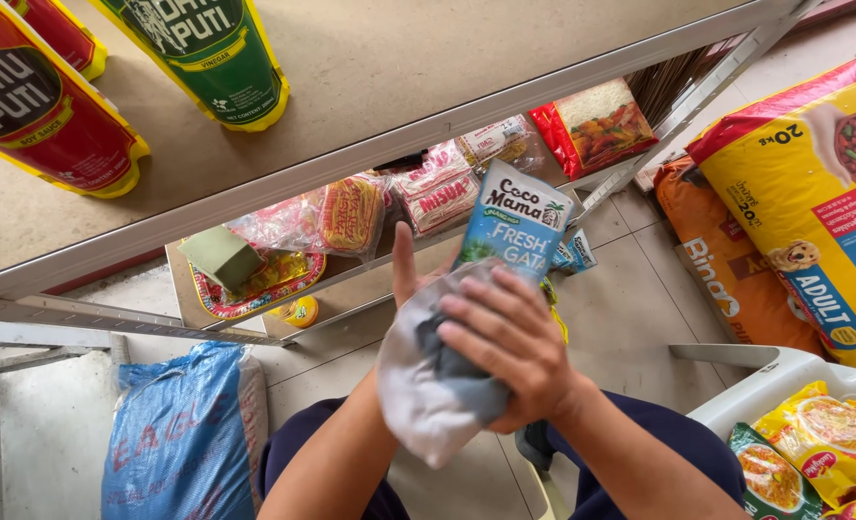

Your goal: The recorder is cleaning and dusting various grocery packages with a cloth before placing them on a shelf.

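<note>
Head view: shelf [370,144] spans above the hands, yellow sack [813,193] far right, blue sack [182,433] lower left. Right hand [515,351] presses a cloth [428,395] onto the carton [515,226], fingers spread; left hand [407,270] pinches that carton from behind. Hard rubbing could likely push it out of that thin pinch.
</note>
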